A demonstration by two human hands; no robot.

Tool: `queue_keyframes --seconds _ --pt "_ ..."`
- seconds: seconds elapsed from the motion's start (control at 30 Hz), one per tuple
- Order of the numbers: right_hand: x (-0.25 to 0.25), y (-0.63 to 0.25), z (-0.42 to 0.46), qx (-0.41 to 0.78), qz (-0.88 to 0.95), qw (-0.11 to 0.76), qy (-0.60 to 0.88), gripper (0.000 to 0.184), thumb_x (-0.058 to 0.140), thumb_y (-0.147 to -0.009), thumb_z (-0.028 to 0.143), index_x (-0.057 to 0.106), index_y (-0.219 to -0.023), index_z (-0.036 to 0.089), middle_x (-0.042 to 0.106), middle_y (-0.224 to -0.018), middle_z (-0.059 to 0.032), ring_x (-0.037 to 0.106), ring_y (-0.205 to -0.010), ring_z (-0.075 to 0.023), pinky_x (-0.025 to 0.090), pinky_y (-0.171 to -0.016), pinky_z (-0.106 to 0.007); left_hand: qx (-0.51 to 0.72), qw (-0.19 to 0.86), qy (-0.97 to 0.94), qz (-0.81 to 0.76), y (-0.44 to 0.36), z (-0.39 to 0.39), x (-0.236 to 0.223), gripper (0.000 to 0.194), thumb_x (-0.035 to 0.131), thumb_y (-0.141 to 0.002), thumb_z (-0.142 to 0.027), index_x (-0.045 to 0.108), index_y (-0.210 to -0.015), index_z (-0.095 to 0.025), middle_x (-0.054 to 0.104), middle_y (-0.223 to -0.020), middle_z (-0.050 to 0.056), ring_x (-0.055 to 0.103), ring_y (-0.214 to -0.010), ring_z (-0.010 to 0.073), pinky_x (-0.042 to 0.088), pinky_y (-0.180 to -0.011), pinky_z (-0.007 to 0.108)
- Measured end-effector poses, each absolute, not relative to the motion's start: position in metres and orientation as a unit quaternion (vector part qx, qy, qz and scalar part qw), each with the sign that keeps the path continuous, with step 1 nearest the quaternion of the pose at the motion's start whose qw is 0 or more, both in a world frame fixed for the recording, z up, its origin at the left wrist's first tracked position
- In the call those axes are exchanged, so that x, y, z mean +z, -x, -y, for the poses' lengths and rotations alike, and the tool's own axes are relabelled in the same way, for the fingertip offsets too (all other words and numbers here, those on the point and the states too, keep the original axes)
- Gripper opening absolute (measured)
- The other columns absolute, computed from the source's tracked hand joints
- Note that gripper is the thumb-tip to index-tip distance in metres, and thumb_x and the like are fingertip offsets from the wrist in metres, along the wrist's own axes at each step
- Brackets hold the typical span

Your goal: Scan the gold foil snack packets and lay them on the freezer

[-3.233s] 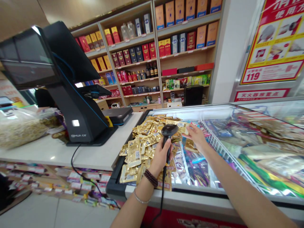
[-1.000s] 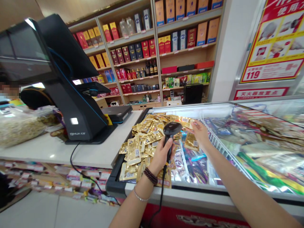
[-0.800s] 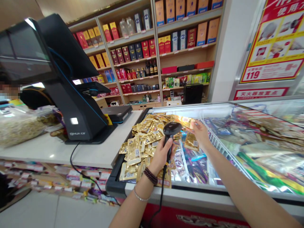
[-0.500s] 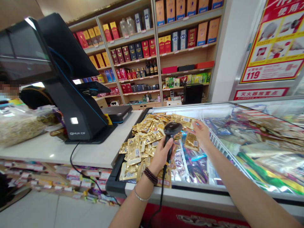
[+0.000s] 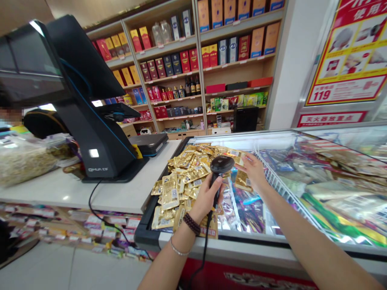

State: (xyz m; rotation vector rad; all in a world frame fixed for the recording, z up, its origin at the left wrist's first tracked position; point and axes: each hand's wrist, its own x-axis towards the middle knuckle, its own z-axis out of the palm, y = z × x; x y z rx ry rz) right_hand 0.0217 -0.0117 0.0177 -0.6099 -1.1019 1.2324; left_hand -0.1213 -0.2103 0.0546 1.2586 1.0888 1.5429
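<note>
Wrapped round the handle of a black barcode scanner (image 5: 221,162) is my left hand (image 5: 208,197), closed, with the cable hanging below it. My right hand (image 5: 253,169) pinches the right end of a gold foil packet (image 5: 232,152), just beyond the scanner's head. Part of that packet is hidden behind the scanner. A heap of similar gold packets (image 5: 171,192) lies on the left end of the freezer top, left of and beneath my left hand. One more gold packet (image 5: 242,180) rests on the glass below my right hand.
The chest freezer (image 5: 272,237) holds bagged goods and white wire dividers (image 5: 279,189). At left, a counter (image 5: 130,197) carries a register with a screen (image 5: 102,133), a flat dark device (image 5: 149,144) and a clear bag (image 5: 27,161). A person is partly visible at the far left.
My right hand has moved slightly left with the packet, closer to the scanner. The scanner has shifted a little to the right.
</note>
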Motion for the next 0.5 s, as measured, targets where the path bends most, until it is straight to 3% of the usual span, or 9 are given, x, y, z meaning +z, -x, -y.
queue_keyframes --seconds 0.33,0.5 --pt "0.016 -0.022 0.010 0.551 0.474 0.629 0.276 0.073 0.103 -0.061 0.079 0.080 -0.107 0.027 0.083 -0.097 -0.0027 0.084 -0.105 -0.0326 0.076 -0.096 -0.061 0.624 0.422 -0.494 -0.433 0.121 0.209 0.055 0.070 0.081 -0.084 -0.088 0.058 -0.099 -0.024 0.058 -0.073 -0.007 0.047 -0.045 0.0067 0.034 -0.043 0.023" --pt "0.015 -0.033 -0.001 0.560 0.421 0.638 0.320 0.046 0.097 -0.072 0.060 0.077 -0.097 0.028 0.084 -0.094 -0.0032 0.085 -0.102 -0.0323 0.077 -0.091 -0.055 0.652 0.418 -0.454 -0.440 0.119 0.212 0.061 0.072 0.086 -0.080 -0.088 0.059 -0.096 -0.023 0.059 -0.075 -0.007 0.048 -0.045 0.0062 0.033 -0.043 0.022"
